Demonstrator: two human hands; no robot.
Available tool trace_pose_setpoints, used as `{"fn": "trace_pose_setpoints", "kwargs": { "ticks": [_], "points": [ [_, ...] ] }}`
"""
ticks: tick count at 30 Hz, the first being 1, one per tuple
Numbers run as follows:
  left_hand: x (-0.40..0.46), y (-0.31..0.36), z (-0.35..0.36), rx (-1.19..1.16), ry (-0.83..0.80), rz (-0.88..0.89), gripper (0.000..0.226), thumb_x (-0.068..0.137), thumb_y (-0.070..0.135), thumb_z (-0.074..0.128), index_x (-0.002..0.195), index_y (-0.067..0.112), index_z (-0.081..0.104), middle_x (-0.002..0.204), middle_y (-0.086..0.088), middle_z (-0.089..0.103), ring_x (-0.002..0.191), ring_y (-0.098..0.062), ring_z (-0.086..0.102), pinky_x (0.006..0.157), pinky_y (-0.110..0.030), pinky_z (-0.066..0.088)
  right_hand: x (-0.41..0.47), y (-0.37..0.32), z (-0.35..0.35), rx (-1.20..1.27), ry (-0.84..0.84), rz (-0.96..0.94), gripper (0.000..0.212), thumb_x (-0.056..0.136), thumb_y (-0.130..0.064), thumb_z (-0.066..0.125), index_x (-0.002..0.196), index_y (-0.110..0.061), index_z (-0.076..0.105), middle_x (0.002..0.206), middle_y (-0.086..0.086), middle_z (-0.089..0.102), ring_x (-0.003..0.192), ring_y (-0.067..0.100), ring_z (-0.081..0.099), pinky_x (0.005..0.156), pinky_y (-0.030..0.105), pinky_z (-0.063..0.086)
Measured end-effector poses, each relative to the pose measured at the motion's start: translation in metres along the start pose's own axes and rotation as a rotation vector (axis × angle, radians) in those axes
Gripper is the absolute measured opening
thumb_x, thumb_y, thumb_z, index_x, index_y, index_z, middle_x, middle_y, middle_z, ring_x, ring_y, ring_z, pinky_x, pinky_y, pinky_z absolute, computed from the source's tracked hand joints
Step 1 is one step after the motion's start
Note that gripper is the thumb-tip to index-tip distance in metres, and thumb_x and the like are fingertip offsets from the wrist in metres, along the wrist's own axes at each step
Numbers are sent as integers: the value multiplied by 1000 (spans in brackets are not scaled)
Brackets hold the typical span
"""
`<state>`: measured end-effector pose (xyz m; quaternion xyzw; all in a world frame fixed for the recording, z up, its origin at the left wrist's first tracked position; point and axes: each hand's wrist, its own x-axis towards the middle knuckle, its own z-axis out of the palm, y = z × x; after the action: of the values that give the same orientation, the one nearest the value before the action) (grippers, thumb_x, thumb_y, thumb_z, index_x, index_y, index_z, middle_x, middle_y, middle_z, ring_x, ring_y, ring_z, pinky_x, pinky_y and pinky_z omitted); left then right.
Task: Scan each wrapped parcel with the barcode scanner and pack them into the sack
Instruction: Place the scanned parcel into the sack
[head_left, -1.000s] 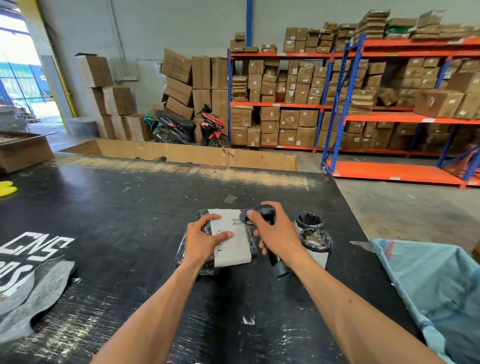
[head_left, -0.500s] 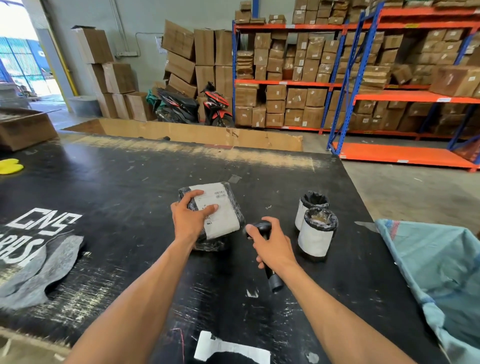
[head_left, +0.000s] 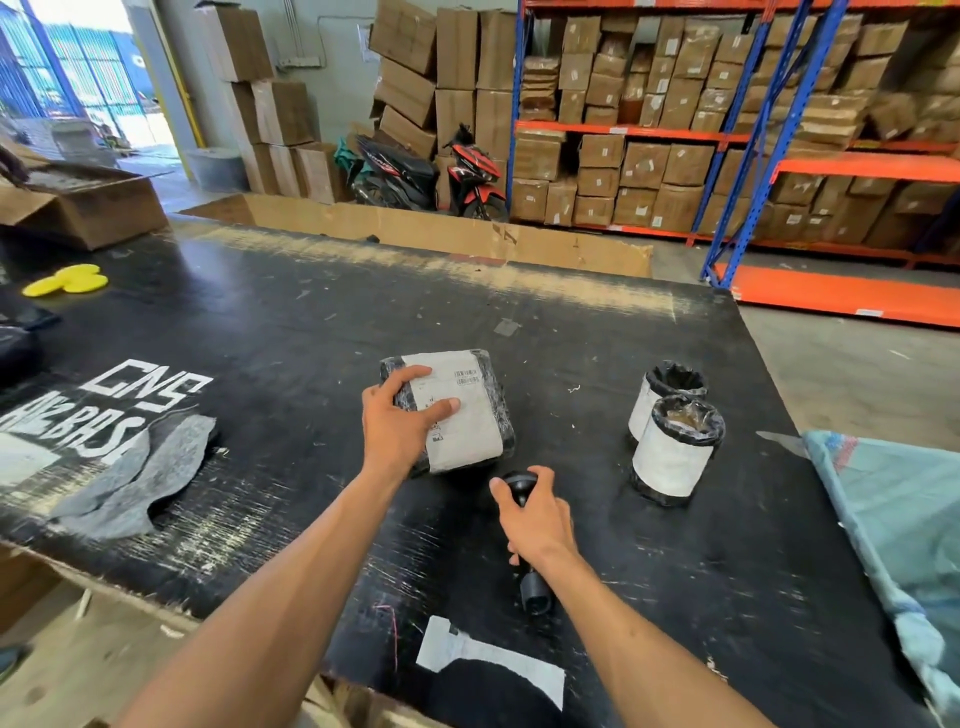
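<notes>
Scuffed black tabletop (head_left: 291, 332) in a warehouse of stacked cartons carries the work. A flat parcel (head_left: 457, 410), wrapped in glossy black film with a paper label across its top, is gripped at its left edge by the left hand (head_left: 397, 428), thumb laid on the label. The barcode scanner (head_left: 522, 525) is clasped in the closed right hand (head_left: 537, 522), just beside the parcel's near edge. Two wrapped cylindrical parcels (head_left: 670, 447) stand further right, and the pale sack (head_left: 893, 525) hangs at the table's right edge. Slippery film and modest weight are judged likely, so opposite edges are best pinched.
</notes>
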<state>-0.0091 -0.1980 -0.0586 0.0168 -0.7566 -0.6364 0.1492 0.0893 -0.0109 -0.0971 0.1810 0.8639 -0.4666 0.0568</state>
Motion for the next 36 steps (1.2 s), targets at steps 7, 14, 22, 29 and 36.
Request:
{"fn": "trace_pose_setpoints", "kwargs": {
  "ticks": [7, 14, 22, 29, 36],
  "points": [
    [-2, 19, 7, -18, -8, -1, 59, 52, 47, 96, 105, 45, 71, 123, -7, 63, 107, -19, 68, 88, -42, 61, -11, -10, -35, -428, 155, -124, 82, 99, -76, 34, 160, -23, 21, 141, 15, 56, 127, 38, 58, 98, 45, 45],
    [-18, 69, 57, -185, -145, 8, 47, 67, 13, 95, 106, 24, 72, 109, 5, 72, 95, -11, 72, 74, -32, 63, 7, -18, -121, 128, 340, -295, 63, 102, -67, 46, 155, -36, 33, 143, 4, 52, 123, 20, 57, 97, 39, 43],
    [-51, 131, 165, -284, -329, 89, 33, 80, 16, 86, 110, 18, 74, 107, 10, 74, 92, -4, 73, 68, -18, 57, 23, -1, -227, 235, 254, -417, 53, 95, -74, 49, 139, -81, 21, 146, -4, 59, 139, 26, 50, 116, 54, 41],
    [-98, 160, 294, -320, -432, 26, 10, 97, 27, 69, 103, 29, 77, 105, 8, 75, 95, -8, 73, 75, -25, 60, 16, 67, -330, 292, 313, -414, 71, 100, -33, 72, 156, -42, 30, 131, -30, 51, 118, -5, 55, 94, -7, 33],
    [-163, 168, 420, -327, -734, -85, 28, 101, 34, 60, 127, 28, 70, 124, 13, 71, 107, 0, 68, 75, -12, 53, 18, 184, -418, 389, 463, -295, 71, 88, -27, 86, 150, -37, 52, 134, -26, 62, 110, -22, 59, 91, 6, 47]
  ]
}}
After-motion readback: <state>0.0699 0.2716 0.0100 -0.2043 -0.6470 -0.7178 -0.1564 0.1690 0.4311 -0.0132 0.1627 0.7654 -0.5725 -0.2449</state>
